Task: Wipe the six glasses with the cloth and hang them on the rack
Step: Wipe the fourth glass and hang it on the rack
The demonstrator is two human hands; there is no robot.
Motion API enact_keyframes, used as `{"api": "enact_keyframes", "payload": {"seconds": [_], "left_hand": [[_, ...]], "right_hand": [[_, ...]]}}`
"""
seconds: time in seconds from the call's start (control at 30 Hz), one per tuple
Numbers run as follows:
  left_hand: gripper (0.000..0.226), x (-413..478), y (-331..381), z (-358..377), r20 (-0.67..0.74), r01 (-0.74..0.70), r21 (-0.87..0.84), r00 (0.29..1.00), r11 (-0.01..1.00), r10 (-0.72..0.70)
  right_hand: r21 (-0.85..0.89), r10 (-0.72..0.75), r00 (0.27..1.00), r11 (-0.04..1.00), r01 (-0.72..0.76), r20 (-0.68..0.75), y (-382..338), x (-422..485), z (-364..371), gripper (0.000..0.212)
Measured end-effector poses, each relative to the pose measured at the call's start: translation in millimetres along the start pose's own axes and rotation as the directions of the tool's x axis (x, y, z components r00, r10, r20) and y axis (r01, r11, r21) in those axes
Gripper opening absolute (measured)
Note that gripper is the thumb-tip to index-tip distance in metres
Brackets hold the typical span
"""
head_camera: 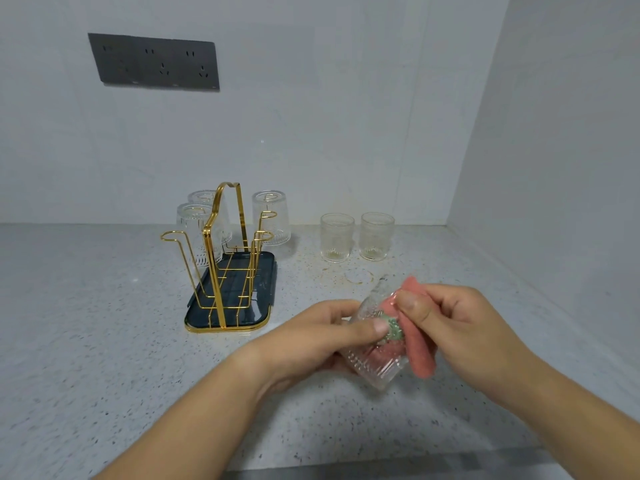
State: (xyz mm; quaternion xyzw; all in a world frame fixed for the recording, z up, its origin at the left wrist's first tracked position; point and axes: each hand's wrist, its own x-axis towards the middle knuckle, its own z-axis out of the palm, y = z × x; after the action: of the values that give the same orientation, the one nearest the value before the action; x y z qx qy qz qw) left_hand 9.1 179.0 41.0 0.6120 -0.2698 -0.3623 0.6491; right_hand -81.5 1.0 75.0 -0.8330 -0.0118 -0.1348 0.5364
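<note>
Speckled countertop (86,323) runs from the gold rack (221,258) at far left with three hung glasses (272,216), past two upright glasses (336,237), to the near middle, where the left hand (311,337) grips a tilted glass (374,362) and the right hand (453,320) pinches the pink cloth (419,351) against it, with the side wall (554,168) well to the right.
</note>
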Motion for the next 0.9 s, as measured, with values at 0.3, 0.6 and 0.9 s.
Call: {"api": "enact_keyframes", "payload": {"seconds": [0.3,0.6,0.9], "left_hand": [[0.055,-3,-5,14,-0.13,-0.202,0.717,0.902,0.667,0.412],[0.066,-2,-9,10,-0.336,-0.144,0.426,0.891,0.893,0.304],[0.065,9,-3,20,-0.484,-0.47,-0.101,0.793,0.877,0.37]], "right_hand": [[-0.091,-0.015,0.996,0.996,0.023,0.087,-4,6,1,0.058],[0.243,0.062,0.932,0.97,0.028,-0.358,3,16,-15,0.05],[0.814,0.336,0.942,0.543,-0.204,0.012,27,4,23,0.052]]}}
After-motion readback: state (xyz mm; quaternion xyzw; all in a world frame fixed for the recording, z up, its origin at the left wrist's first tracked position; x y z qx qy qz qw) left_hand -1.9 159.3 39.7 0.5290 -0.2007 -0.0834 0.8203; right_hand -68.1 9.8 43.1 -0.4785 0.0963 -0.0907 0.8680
